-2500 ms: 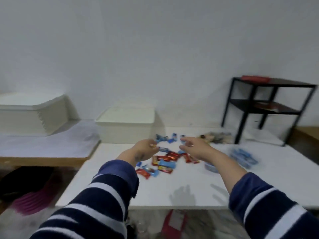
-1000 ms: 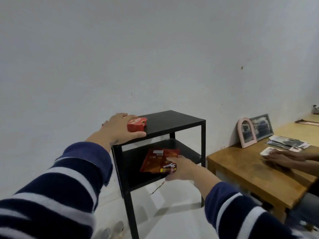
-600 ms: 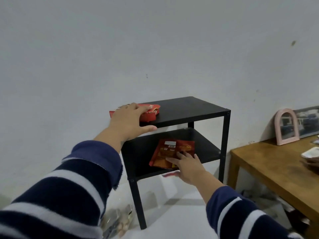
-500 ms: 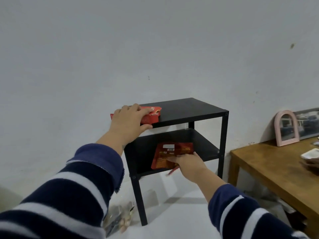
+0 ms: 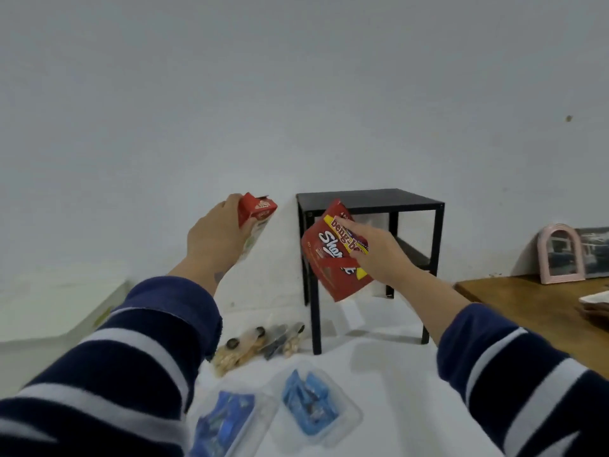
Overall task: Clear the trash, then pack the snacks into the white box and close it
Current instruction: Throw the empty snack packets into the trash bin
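Observation:
My left hand (image 5: 216, 240) grips a small red carton (image 5: 255, 211) with an open flap, held in the air left of the black shelf (image 5: 369, 197). In front of the shelf my right hand (image 5: 375, 250) holds a flat red snack bag (image 5: 329, 258) with yellow and white lettering. Both shelf levels look bare. Part of a white box (image 5: 56, 311) shows at the left edge. On the white table (image 5: 389, 387) lie two clear trays of blue wrapped snacks (image 5: 309, 404) (image 5: 224, 423) and clear bags of nuts (image 5: 253, 344).
A wooden table (image 5: 534, 308) stands to the right with a pink arched mirror (image 5: 560, 253), a picture frame behind it (image 5: 593, 249) and another person's hand (image 5: 596, 313) at the far right edge. A plain white wall fills the background.
Both hands have lifted their items off the black shelf: the red carton from the top level, the red bag from the lower one. My view has swung left and down toward the white table.

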A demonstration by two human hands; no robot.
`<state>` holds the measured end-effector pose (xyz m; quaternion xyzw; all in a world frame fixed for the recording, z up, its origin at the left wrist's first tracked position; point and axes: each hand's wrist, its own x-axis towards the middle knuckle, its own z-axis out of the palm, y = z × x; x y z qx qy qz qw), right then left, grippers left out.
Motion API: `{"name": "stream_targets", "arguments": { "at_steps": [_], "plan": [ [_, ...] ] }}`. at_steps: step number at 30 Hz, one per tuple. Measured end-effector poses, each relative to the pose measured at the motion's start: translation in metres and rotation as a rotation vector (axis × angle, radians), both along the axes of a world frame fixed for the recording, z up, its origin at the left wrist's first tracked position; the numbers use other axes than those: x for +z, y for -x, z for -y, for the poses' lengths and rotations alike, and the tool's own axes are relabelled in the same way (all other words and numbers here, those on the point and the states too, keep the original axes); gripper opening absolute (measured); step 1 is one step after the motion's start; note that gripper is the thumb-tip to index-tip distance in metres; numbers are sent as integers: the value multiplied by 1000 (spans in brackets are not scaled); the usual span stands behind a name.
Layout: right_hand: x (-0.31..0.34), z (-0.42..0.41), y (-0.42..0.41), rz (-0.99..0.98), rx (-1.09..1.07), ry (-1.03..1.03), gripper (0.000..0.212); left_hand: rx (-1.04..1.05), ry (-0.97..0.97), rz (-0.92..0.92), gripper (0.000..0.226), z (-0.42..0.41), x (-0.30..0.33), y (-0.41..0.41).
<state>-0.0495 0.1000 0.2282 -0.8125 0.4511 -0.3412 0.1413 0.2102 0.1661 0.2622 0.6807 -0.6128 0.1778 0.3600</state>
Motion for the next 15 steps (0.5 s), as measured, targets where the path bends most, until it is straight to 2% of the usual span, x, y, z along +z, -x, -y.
{"name": "stream_targets", "arguments": {
  "at_steps": [4,8,11,15],
  "plan": [
    [-8,-66,-59,165,160,-124,63,67,-149,-242,39,-96,-33,-61],
    [-27,-112,-132,214,315,-209,67,252,-280,-375,37,-187,-67,-124],
    [-41,-140,-194,192,429,-274,70,345,-299,-493,36,-246,-86,-170],
    [-55,-175,-283,114,569,-299,70,388,-236,-770,37,-310,-107,-226]
  ]
}}
